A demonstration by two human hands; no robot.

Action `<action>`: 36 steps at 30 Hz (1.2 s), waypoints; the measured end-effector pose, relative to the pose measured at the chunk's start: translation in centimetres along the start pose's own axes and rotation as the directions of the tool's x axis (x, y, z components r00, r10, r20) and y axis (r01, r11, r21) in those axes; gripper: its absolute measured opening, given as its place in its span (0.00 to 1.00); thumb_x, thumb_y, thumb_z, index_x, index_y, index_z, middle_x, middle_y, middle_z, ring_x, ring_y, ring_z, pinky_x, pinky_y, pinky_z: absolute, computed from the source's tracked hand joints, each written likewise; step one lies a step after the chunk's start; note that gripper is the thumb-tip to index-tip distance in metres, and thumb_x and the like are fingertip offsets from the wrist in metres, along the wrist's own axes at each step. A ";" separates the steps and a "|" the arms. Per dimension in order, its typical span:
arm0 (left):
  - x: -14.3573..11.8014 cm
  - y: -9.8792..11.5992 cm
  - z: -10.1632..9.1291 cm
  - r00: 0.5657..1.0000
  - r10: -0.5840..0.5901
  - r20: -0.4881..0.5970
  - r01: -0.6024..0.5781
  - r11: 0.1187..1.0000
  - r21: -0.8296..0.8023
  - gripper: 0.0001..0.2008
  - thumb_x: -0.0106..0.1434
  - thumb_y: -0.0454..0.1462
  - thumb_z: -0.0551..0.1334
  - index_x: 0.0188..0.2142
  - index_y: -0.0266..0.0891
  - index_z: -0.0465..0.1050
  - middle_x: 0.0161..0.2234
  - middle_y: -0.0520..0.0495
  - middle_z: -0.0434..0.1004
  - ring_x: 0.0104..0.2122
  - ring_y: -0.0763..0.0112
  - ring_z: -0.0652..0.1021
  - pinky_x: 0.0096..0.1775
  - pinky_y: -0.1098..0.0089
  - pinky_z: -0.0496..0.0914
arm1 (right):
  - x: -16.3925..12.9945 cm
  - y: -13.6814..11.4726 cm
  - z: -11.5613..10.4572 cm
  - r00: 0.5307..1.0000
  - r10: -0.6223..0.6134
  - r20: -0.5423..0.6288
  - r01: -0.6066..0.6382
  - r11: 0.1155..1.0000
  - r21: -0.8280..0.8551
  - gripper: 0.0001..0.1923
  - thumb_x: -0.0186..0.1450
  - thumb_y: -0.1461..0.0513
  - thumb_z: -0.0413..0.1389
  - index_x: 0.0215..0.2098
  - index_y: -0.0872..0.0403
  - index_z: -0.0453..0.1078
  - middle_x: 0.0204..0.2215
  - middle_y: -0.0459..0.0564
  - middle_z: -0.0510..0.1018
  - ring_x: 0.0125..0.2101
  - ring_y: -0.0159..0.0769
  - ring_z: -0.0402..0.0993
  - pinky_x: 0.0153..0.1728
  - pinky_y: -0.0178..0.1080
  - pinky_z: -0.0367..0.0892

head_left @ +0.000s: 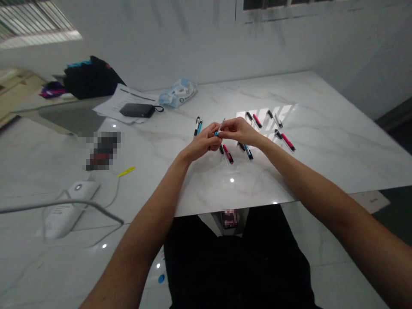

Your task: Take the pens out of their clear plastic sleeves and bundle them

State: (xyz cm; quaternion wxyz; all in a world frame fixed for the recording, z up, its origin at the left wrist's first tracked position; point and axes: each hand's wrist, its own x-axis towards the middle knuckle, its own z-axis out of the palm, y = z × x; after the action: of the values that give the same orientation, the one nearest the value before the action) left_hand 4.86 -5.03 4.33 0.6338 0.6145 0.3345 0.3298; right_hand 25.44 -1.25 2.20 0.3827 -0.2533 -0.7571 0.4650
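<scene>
White marble table (pixel 322 141), pens scattered, both your hands up over the middle of it.

Your left hand (pixel 201 145) and right hand (pixel 240 130) meet just above the tabletop, fingers of both pinched shut on one small pen part (pixel 219 128) — thin, pale barrel with a blue end at the left fingertips, tilted up toward the right. Just under your hands lie a red pen (pixel 228 154) and a blue pen (pixel 248 152); another blue pen (pixel 199 127) sits left of them. Further right are more red pens (pixel 288 142) beside grey-black ones, in a patch of window light. Far left corner: papers (pixel 120 101) with a black case (pixel 137 110) on top, a wipes packet (pixel 178 93) next to it. White power strip (pixel 66 210) sits on the floor at lower left.
</scene>
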 end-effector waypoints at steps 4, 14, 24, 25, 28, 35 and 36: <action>-0.1 0.0 0.1 1.000 -0.012 -0.028 0.014 0.996 0.085 0.18 0.55 0.38 0.66 0.42 0.45 0.60 0.27 0.59 0.57 0.23 0.78 0.60 0.27 0.70 0.55 | -0.1 -0.4 -0.1 0.999 0.043 0.001 -0.043 0.999 0.007 0.18 0.66 0.47 0.70 0.40 0.52 0.82 0.21 0.39 0.63 0.25 0.30 0.57 0.28 0.37 0.57; 0.2 0.6 0.1 0.982 0.021 -0.189 0.007 0.989 0.147 0.26 0.74 0.62 0.57 0.56 0.48 0.65 0.30 0.55 0.66 0.23 0.76 0.66 0.27 0.72 0.59 | 0.4 -0.4 -0.7 0.945 0.152 -0.289 -0.090 0.972 0.217 0.26 0.65 0.39 0.69 0.45 0.48 0.73 0.38 0.46 0.80 0.40 0.35 0.77 0.39 0.36 0.74; 1.2 -1.0 -2.2 0.903 0.215 -0.372 -0.047 0.910 0.412 0.24 0.76 0.59 0.57 0.43 0.43 0.75 0.25 0.55 0.59 0.23 0.73 0.62 0.27 0.69 0.58 | 0.0 1.6 -3.2 0.894 0.188 -0.408 -0.140 0.980 0.143 0.20 0.68 0.45 0.68 0.50 0.47 0.79 0.36 0.46 0.80 0.36 0.34 0.77 0.37 0.37 0.75; 1.2 -1.2 -2.6 0.895 0.246 -0.373 -0.048 0.883 0.466 0.22 0.76 0.56 0.58 0.41 0.42 0.76 0.25 0.54 0.60 0.25 0.72 0.64 0.29 0.69 0.60 | 0.0 1.9 -3.3 0.894 0.177 -0.413 -0.139 0.983 0.121 0.19 0.67 0.47 0.68 0.51 0.48 0.80 0.34 0.46 0.79 0.35 0.34 0.76 0.37 0.38 0.75; 1.1 -1.4 -3.2 0.868 0.331 -0.369 -0.014 0.762 0.648 0.17 0.75 0.49 0.58 0.38 0.42 0.78 0.25 0.52 0.64 0.29 0.69 0.68 0.33 0.67 0.62 | 0.0 2.4 -3.7 0.886 0.142 -0.441 -0.129 0.990 0.059 0.16 0.66 0.53 0.68 0.50 0.50 0.81 0.33 0.46 0.80 0.33 0.34 0.75 0.37 0.39 0.74; 0.4 -1.3 -3.1 0.891 0.298 -0.341 0.112 0.585 0.804 0.17 0.74 0.46 0.57 0.38 0.42 0.81 0.35 0.49 0.82 0.34 0.66 0.75 0.40 0.67 0.63 | -0.2 1.8 -4.0 0.913 0.116 -0.392 -0.131 0.991 -0.013 0.16 0.61 0.56 0.65 0.45 0.55 0.85 0.30 0.47 0.82 0.29 0.33 0.71 0.32 0.38 0.69; 0.4 -1.2 -3.0 0.895 0.288 -0.341 0.122 0.578 0.807 0.17 0.74 0.46 0.57 0.38 0.42 0.82 0.35 0.49 0.83 0.34 0.66 0.75 0.40 0.67 0.63 | -0.3 1.6 -4.0 0.922 0.114 -0.369 -0.128 0.992 -0.015 0.17 0.61 0.56 0.65 0.45 0.55 0.86 0.29 0.48 0.83 0.29 0.33 0.72 0.32 0.38 0.69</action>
State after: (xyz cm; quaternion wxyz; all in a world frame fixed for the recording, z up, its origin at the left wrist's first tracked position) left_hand 2.58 -3.03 3.01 0.1730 0.7599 0.5507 0.2989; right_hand 28.87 1.27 1.78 0.4832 -0.3896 -0.6639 0.4171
